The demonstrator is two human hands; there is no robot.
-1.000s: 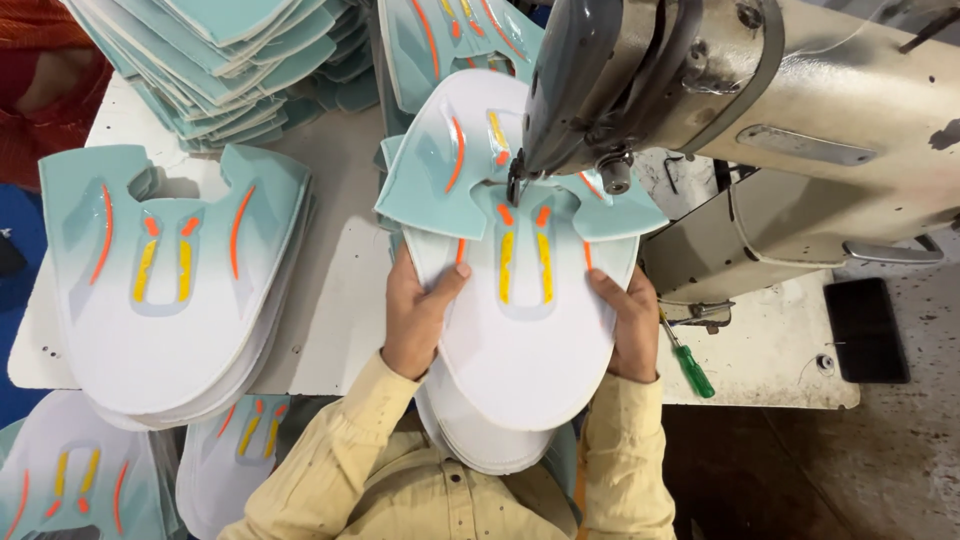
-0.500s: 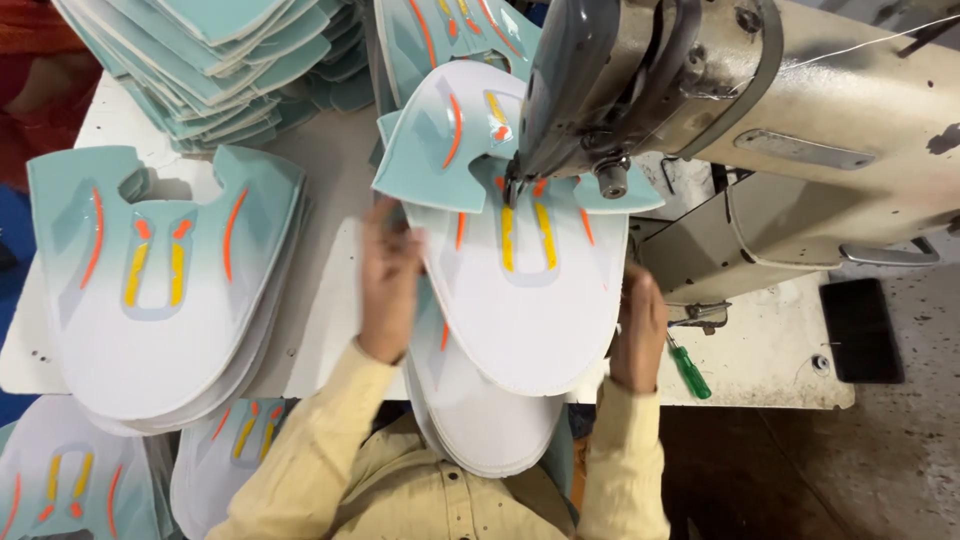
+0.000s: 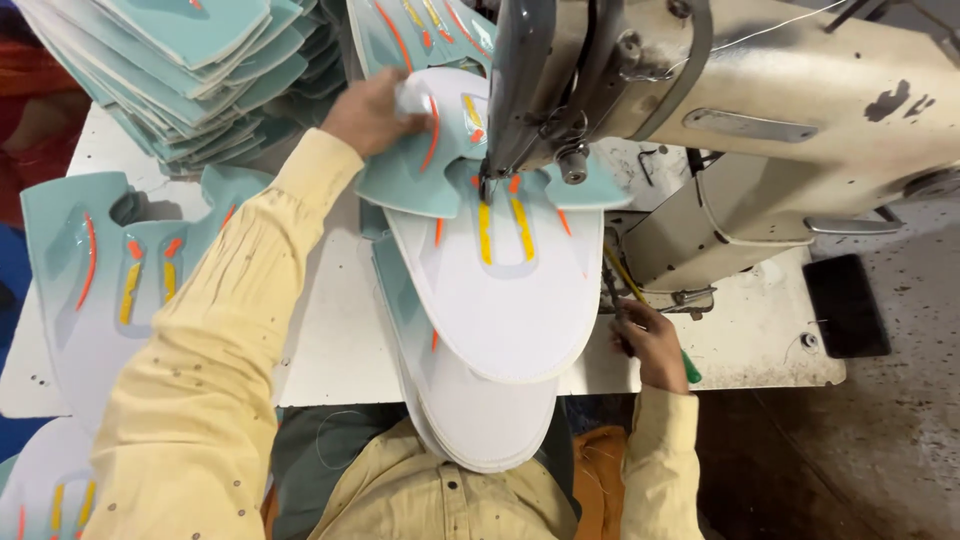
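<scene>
Left hand [image 3: 372,110]: I see it in the upper middle of the frame, palm down on the white-and-teal shoe panel [image 3: 430,130] lying behind the needle; fingers pressed flat on that panel's white tongue, not pinching.
Right hand [image 3: 650,345]: right of centre, at the tabletop [image 3: 330,340] edge beside the machine base; fingers curled around a slim dark tool [image 3: 618,300]. What the tool is, I cannot tell.
Sewing machine [image 3: 760,120]: cream, worn, filling the upper right; its needle area [image 3: 487,180] sits over the work.
Panel under needle [image 3: 500,290]: white rounded piece with yellow and orange stripes, teal wings at the far end; it rests on more panels of the same kind that overhang the near tabletop edge toward my lap.
Key relation: this panel's long axis runs from the needle down toward me. It lies between the two hands, neither touching it; the right hand is nearer, just beside its right edge, while the left is beyond its far end.
Surroundings: fanned teal stack [image 3: 170,70] at upper left; another panel pile [image 3: 100,290] at left.
Change since half a second ago: both hands then flanked the panel under the needle; now the left has gone up to the rear panel and the right holds the tool.
</scene>
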